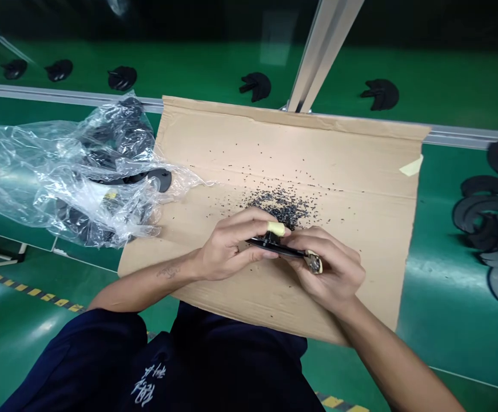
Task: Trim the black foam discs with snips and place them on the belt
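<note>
My left hand (227, 243) is closed around a flat black plastic part (277, 247), held edge-on over a sheet of brown cardboard (360, 171). A yellow tape wrap covers the left index fingertip (275, 228). My right hand (328, 269) is closed too, gripping a small tool with a taped handle (313, 261) against the part's right end. Just beyond the hands lies a pile of small black shavings (281, 206) scattered over the cardboard.
A crumpled clear plastic bag (60, 171) holding several black curved parts lies at the left. More black parts are stacked at the right (489, 223) and spaced along the green belt behind (255, 86). A metal rail (323, 46) slants up at the back.
</note>
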The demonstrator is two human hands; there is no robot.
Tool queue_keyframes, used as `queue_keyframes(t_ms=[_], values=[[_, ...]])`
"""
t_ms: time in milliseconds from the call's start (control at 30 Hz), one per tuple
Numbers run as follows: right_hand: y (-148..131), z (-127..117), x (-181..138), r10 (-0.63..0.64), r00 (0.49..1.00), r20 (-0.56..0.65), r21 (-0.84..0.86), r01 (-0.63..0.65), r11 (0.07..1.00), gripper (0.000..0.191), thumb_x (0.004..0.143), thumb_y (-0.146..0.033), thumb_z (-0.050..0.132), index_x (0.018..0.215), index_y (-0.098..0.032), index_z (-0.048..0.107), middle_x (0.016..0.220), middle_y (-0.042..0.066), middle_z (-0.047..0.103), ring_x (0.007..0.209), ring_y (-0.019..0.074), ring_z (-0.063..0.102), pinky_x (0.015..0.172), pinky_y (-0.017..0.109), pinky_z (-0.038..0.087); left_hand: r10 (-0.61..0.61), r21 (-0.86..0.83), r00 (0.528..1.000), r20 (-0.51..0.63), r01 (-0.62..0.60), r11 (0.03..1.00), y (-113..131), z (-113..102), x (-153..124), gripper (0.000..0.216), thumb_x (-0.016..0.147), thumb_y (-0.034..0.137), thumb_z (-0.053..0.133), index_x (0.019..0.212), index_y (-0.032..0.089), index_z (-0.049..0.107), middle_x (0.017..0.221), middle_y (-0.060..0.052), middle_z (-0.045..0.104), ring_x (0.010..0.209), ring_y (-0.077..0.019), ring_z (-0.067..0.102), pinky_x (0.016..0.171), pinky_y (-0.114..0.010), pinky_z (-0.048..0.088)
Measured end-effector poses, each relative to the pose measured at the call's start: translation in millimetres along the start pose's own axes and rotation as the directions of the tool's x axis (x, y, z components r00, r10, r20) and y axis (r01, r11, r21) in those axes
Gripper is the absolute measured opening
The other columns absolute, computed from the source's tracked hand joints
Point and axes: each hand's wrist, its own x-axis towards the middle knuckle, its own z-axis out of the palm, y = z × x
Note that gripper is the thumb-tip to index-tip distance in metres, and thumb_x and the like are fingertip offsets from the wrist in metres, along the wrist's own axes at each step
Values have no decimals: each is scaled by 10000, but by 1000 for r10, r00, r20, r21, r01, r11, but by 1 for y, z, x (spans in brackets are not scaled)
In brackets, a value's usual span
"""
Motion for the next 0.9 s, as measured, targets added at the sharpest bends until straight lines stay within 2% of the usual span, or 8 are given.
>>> queue_keyframes(t_ms=[233, 500, 633, 733, 900], values=[[0, 2, 0, 1, 1000, 8, -29, -1, 1000, 266, 836, -79, 701, 1030, -261, 711, 946, 60, 768, 794, 205, 724, 708, 366, 587, 52, 41, 997, -52, -50, 998, 0, -1, -3, 260, 914, 270, 738, 1168, 212, 729, 998, -61, 741, 877, -125, 703, 756, -240, 590], [1, -1, 0, -51, 998, 27, -134, 54, 989, 253, 826, -64, 709, 1011, -237, 689, 861, 44, 732, 732, 182, 700, 647, 325, 581, 105, 82, 992, 69, -111, 990, -3, -7, -1, 275, 991, 228, 621, 1247, 148, 677, 1107, -133, 736, 1026, -168, 702, 873, -317, 599], [0, -2, 1, -37, 998, 57, -112, 43, 993, 262, 822, -59, 719, 1017, -231, 688, 873, 49, 734, 721, 177, 700, 627, 311, 572, 133, 55, 991, 30, -134, 989, -4, -7, -1, 213, 931, 225, 713, 1135, 164, 717, 973, -81, 751, 895, -143, 710, 797, -286, 596], [0, -2, 0, -32, 997, 64, -97, 38, 995, 261, 820, -57, 724, 1014, -228, 691, 863, 45, 726, 709, 170, 693, 621, 302, 563, 119, 59, 992, 41, -122, 991, -3, -8, 1, 191, 943, 244, 699, 1124, 188, 723, 970, -67, 750, 876, -134, 707, 785, -281, 595], [0, -1, 0, -7, 999, 50, -39, 9, 999, 214, 843, -74, 712, 999, -219, 698, 874, 51, 727, 729, 165, 687, 632, 297, 560, 64, 25, 994, 85, -66, 997, -3, -6, 2, 301, 960, 343, 672, 1172, 131, 705, 1019, -126, 753, 963, -163, 707, 841, -297, 595]])
